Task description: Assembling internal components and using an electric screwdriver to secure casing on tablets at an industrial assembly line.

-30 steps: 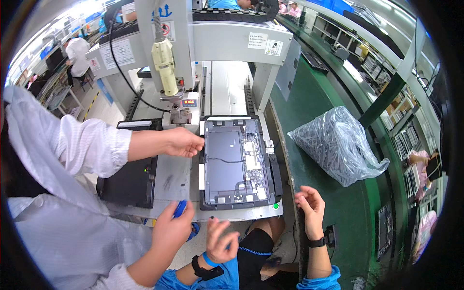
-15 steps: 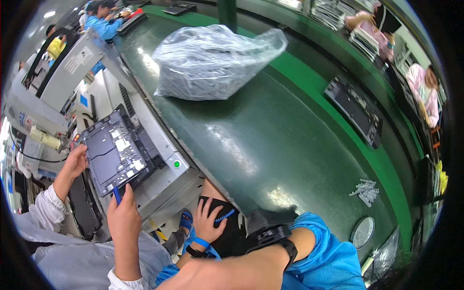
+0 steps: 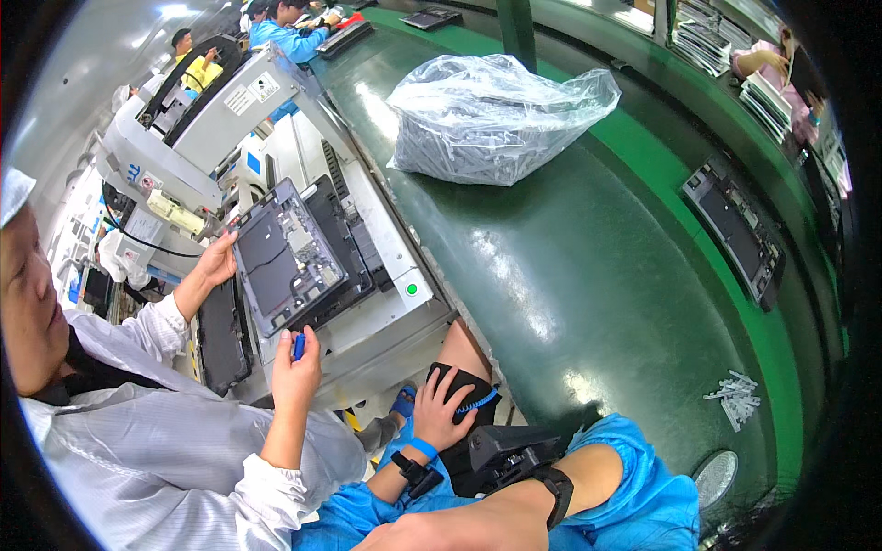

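Note:
My left hand (image 3: 443, 406) lies flat with its fingers spread on the black cloth (image 3: 464, 454) over a bent leg. A blue coiled cord (image 3: 480, 402) runs by its fingertips; a blue band and a black strap circle the wrist. My right hand (image 3: 450, 533) shows only in part at the lower edge, its fingers hidden. A black boxy device (image 3: 511, 455) sits by that wrist on a dark strap. To the left, a co-worker in a pale striped coat holds an opened flat electronic chassis (image 3: 276, 262) in one hand and a blue-handled tool (image 3: 299, 346) in the other.
On the green bench stands a clear plastic bag (image 3: 496, 119) full of small pieces. Beyond it lies another opened chassis (image 3: 735, 230). Pale strips (image 3: 735, 399) and a round dish (image 3: 716, 478) are at right. A grey machine (image 3: 395, 303) with a green button stands left.
My view has swung left, so the scene sits further right and the co-worker's head has come in. The co-worker's blue tool has come away from the chassis edge. My left hand still rests there.

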`<state>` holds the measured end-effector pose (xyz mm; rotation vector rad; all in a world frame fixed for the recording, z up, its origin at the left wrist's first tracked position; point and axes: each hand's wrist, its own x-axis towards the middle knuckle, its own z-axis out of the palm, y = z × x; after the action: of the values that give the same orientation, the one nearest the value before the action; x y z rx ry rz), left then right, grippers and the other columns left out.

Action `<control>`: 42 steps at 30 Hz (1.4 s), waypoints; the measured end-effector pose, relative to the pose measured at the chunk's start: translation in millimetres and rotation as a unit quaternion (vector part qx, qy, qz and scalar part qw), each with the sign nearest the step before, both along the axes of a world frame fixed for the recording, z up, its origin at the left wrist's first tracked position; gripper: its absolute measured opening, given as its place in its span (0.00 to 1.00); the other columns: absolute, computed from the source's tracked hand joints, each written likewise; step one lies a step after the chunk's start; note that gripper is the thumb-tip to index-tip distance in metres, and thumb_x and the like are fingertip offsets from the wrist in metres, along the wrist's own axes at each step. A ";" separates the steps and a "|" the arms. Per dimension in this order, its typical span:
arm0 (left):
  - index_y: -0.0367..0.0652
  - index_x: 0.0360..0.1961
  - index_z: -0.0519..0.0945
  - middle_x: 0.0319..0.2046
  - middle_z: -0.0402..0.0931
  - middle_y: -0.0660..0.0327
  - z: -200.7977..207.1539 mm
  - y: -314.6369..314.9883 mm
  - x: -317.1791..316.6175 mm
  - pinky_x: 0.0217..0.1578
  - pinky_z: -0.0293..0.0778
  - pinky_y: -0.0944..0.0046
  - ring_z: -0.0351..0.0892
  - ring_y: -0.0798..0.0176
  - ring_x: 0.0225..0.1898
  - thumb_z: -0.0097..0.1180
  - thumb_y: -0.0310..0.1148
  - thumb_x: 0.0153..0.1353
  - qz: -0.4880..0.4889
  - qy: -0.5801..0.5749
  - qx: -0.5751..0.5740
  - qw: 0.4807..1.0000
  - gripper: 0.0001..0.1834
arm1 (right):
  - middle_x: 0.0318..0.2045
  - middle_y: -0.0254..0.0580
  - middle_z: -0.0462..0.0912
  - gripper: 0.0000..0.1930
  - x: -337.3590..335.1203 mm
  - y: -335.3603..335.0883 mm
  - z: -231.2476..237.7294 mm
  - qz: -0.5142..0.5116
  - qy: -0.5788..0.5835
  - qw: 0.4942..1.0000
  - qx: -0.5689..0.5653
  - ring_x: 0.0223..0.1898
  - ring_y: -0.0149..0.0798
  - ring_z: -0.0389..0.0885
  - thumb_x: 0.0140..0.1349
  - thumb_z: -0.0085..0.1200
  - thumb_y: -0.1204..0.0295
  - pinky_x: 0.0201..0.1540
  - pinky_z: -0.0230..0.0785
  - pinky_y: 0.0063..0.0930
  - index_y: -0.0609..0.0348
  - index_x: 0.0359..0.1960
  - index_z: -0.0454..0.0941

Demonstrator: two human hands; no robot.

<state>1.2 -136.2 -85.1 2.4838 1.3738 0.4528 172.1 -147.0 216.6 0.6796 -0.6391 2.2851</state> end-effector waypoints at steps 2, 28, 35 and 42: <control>0.59 0.51 0.82 0.67 0.66 0.57 -5.0 1.5 -2.1 0.62 0.62 0.39 0.61 0.40 0.68 0.66 0.44 0.52 0.006 -0.010 -0.009 1.000 0.23 | 0.43 0.41 0.84 0.22 -6.2 1.4 -6.0 -0.012 0.002 1.000 -0.002 0.46 0.34 0.80 0.60 0.66 0.61 0.50 0.71 0.30 0.68 0.47 0.80; 0.36 0.30 0.79 0.26 0.80 0.61 129.4 68.6 -0.3 0.30 0.75 0.69 0.79 0.68 0.27 0.55 0.28 0.67 0.081 -0.642 -0.190 0.738 0.08 | 0.36 0.36 0.83 0.21 -22.6 230.6 -71.3 -0.389 -0.367 0.840 -0.094 0.39 0.33 0.80 0.70 0.47 0.52 0.45 0.71 0.30 0.55 0.51 0.77; 0.36 0.47 0.76 0.32 0.81 0.52 87.6 148.7 -60.7 0.38 0.77 0.59 0.82 0.55 0.34 0.60 0.34 0.58 0.268 -0.338 -0.191 0.882 0.18 | 0.30 0.35 0.83 0.15 4.0 202.1 -124.3 -0.452 -0.547 0.703 0.052 0.31 0.27 0.80 0.70 0.51 0.59 0.34 0.70 0.20 0.59 0.45 0.79; 0.34 0.55 0.67 0.35 0.80 0.54 45.0 188.2 -86.5 0.42 0.75 0.61 0.80 0.58 0.37 0.64 0.39 0.56 0.306 -0.296 -0.178 0.887 0.31 | 0.24 0.36 0.84 0.13 -48.4 260.0 -122.4 -0.496 -0.639 0.502 0.306 0.26 0.27 0.79 0.61 0.63 0.63 0.32 0.72 0.25 0.62 0.35 0.84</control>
<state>-85.4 52.0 -40.1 1.4025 1.7251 0.8967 123.7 113.0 94.2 -1.1525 -1.8786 0.9436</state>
